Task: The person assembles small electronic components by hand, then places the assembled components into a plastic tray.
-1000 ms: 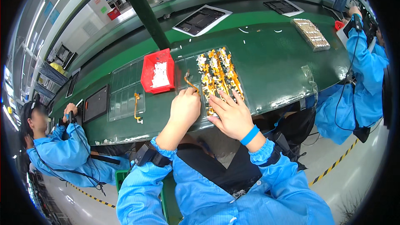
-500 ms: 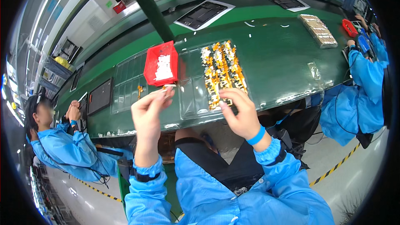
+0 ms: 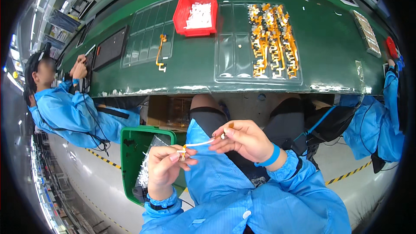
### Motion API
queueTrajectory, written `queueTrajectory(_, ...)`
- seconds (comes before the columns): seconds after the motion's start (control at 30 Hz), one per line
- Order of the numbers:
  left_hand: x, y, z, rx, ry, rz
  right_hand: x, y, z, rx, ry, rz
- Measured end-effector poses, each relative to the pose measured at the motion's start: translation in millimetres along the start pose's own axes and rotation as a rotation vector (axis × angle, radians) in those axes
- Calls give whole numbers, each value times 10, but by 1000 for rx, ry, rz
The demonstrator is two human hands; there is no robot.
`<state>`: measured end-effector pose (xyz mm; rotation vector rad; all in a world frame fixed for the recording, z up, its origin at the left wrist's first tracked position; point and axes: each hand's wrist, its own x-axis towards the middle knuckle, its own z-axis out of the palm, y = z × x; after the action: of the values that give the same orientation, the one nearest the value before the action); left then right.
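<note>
Flex cable (image 3: pixel 199 143) stretched between your two hands, above your lap

You hold it in front of the near edge of the green table (image 3: pixel 323 58), clear of the surface. Your left hand (image 3: pixel 165 167) pinches one end between thumb and fingers, with an orange part and a small pale connector showing at the fingertips. Your right hand (image 3: pixel 250 142), with a blue band (image 3: pixel 273 154) at its wrist, grasps the other end, and an orange tip sticks out above the thumb. Between your hands runs a narrow white stretch; you cannot tell from this view whether it is the cable itself or a strip attached to it.

Beyond your hands, a clear tray (image 3: pixel 232 63) carries three rows of orange cables (image 3: pixel 277 39) on its right side. Left of it stands a red bin (image 3: pixel 197 31) with white pieces (image 3: pixel 199 15) inside. Farther left, a loose orange cable (image 3: pixel 159 56) lies over the near right part of a second clear tray (image 3: pixel 145 30), and a dark panel (image 3: pixel 111 48) rests beside that.

Below the table, to the left of your legs, you have a green container (image 3: pixel 129 164) on the floor. Co-workers in blue sit on either side of you.
</note>
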<state>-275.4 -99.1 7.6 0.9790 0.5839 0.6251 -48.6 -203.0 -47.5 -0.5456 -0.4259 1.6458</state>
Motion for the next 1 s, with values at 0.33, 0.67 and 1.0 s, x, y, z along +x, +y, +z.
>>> queueTrajectory(0.33, -411, 61, -268, 196, 172, -94, -71, 81, 193, -200, 151, 68)
queueTrajectory(0.67, -167, -186, 187, 972, 169, 504, -113, 141, 311, -956, 117, -324)
queueTrajectory(1.0, -8, -341, 404, 860, -7, 288, -151, 62, 358, -1067, 103, -362)
